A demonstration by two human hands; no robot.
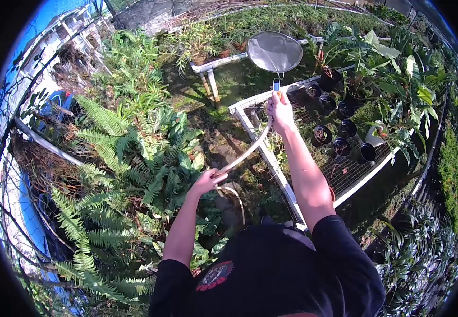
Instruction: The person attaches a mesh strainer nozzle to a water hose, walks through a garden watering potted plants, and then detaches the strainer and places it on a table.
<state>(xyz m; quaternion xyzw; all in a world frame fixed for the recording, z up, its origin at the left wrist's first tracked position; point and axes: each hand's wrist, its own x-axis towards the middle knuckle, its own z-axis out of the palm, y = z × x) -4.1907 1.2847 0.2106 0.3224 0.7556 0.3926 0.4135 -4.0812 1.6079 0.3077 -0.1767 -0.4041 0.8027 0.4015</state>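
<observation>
My right hand (280,111) is stretched out ahead, its fingers closed round the blue-and-silver handle of a round mesh strainer (275,51). The strainer has a thin metal rim and points away from me. A pale hose (247,151) runs up to the same hand, where its end is hidden by the fingers. Lower and to the left, my left hand (206,181) is closed round the hose. From there the hose loops down towards the ground near my feet. No water can be made out.
A white-framed wire-mesh bench (276,168) with several black pots (341,146) stands at right. Ferns (102,124) and leafy plants crowd the left side. Behind the strainer runs a white pipe rack (221,64) with potted plants. A narrow mossy path (221,142) lies between.
</observation>
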